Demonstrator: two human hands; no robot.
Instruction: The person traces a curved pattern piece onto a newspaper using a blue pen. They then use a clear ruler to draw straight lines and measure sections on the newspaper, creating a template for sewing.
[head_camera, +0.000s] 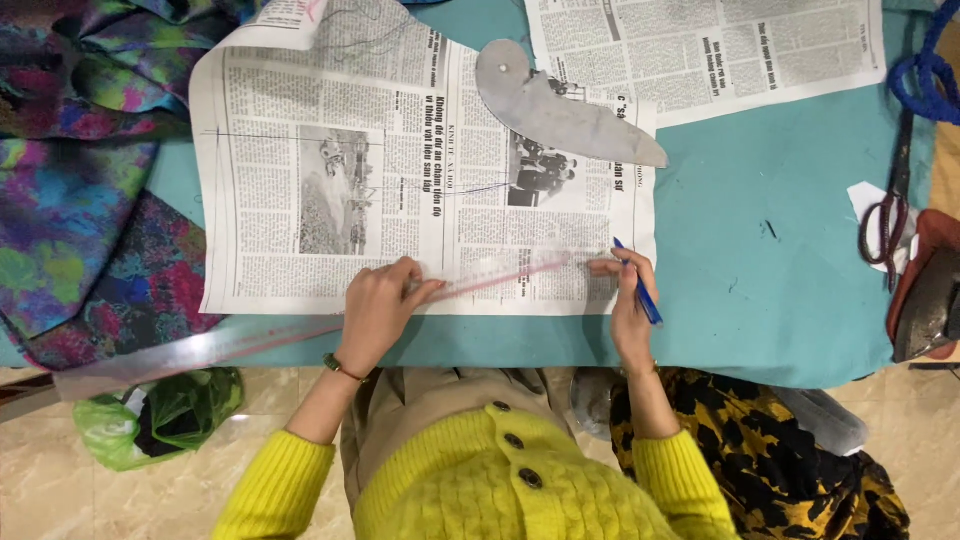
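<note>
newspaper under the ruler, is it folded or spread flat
Spread flat: the newspaper lies open on the table, with the ruler pressed across it by the left hand.

a teal counter (760, 300) carries newspaper sheets (330, 190), patterned fabric (70, 200) at one end, scissors (888, 215) and a blue cord (925, 75) at the other.
</note>
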